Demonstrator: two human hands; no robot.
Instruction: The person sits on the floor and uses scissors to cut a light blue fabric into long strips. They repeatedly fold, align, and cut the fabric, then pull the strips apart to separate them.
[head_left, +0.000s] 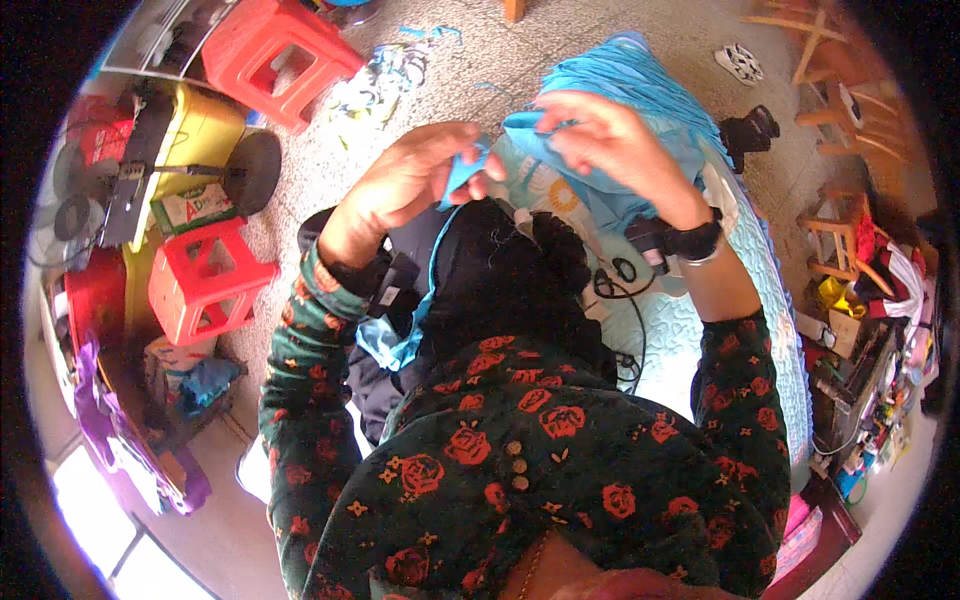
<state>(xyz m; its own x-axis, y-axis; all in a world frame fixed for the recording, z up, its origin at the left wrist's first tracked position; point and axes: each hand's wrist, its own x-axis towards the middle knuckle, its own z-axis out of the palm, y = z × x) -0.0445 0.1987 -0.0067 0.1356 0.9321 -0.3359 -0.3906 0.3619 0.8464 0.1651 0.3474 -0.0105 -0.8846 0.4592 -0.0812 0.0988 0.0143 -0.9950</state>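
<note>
My left hand (412, 176) grips a narrow blue fabric strip (465, 174) between thumb and fingers, above my lap. From it a thin tail of the strip hangs down to a crumpled, shiny blue piece (390, 341) beside my thigh. My right hand (600, 139), slightly blurred, is at a folded edge of blue cloth (525, 127); whether its fingers are closed on the cloth is unclear. Under and behind it lies a large gathered heap of blue fabric (630, 82). A dark band is on each wrist.
Red plastic stools (214, 281) and a yellow bin (199, 135) stand at the left. Fabric scraps (382, 82) lie on the speckled floor ahead. A light blue quilted cover (757, 262) and a black cable (641, 322) are at my right, with wooden chairs (832, 232) beyond.
</note>
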